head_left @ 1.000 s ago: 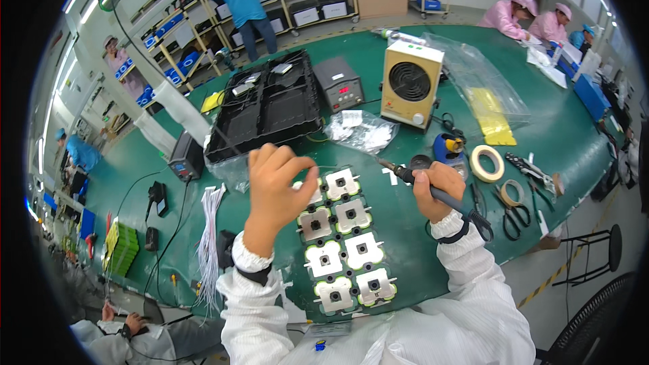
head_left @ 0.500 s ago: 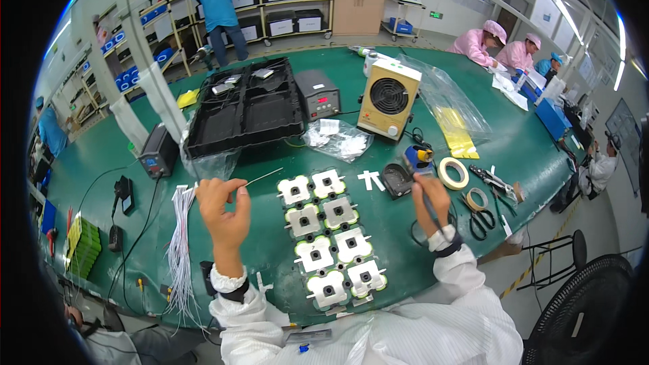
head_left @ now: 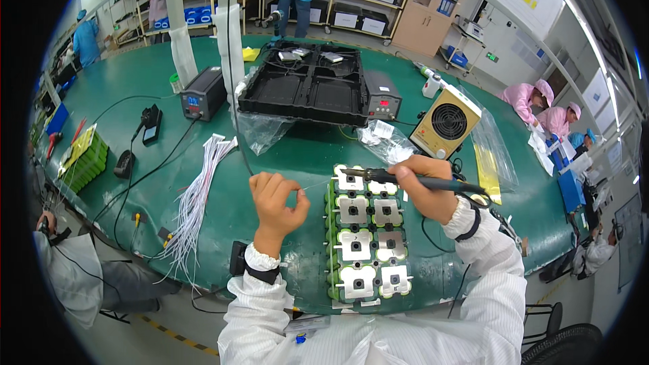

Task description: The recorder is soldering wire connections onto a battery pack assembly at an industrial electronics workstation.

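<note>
A block of green cylindrical battery cells (head_left: pixel 370 230), topped with metal plates and black-centred holes, stands on the bench in front of me. My right hand (head_left: pixel 427 190) grips a soldering iron (head_left: pixel 380 175) by its dark handle. The iron's tip reaches the far left plate of the pack; whether it touches cannot be made out. To the left of the pack, my left hand (head_left: pixel 277 207) pinches a thin solder wire (head_left: pixel 319 184) between thumb and finger. That wire runs toward the iron's tip, and its far end is hard to see.
White cable bundle (head_left: pixel 208 186) lies left of my left hand. Beyond are a black tray (head_left: pixel 270 100), two soldering stations (head_left: pixel 203 93), a clear bag (head_left: pixel 385 140) and a boxy fan (head_left: pixel 447 120). Another green cell block (head_left: pixel 88 162) stands far left. Co-workers (head_left: pixel 524 101) sit at right.
My right hand has moved left from beside the iron stand to the pack's far end, with the soldering iron. My left hand keeps its wire, now nearer the pack. The view has turned.
</note>
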{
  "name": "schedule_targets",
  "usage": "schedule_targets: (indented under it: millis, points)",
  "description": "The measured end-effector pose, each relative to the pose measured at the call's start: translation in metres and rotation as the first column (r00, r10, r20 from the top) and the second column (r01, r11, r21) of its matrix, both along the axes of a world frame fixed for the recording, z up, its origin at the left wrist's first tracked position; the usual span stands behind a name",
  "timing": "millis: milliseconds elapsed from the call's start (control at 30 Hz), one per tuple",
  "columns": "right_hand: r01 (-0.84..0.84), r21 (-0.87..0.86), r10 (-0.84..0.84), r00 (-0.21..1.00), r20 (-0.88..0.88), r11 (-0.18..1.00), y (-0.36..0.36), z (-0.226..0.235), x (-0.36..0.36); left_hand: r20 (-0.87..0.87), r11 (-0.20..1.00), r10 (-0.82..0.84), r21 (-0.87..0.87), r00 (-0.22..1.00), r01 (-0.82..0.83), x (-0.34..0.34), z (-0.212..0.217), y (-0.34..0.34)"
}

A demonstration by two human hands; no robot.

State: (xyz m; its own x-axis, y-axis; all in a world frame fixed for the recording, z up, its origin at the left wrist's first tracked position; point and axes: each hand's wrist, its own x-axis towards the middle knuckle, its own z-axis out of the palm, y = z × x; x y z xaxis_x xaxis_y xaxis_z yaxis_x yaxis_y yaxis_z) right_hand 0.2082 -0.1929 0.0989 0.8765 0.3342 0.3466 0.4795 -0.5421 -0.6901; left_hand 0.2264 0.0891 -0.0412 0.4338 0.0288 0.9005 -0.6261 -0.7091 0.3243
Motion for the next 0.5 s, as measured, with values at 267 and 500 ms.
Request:
schedule_targets:
  millis: [267,500]
  points:
    - [-0.067,-0.073,0.070,0.996,0.050,0.995,0.017,-0.020,0.013,-0.004,1.000,0.009,-0.010,1.000,-0.009,0.001,-0.004,0.004]
    - [-0.080,-0.108,0.091,0.991,0.095,0.991,0.019,-0.024,0.017,0.014,0.999,-0.028,-0.045,1.000,0.028,0.003,-0.004,0.002]
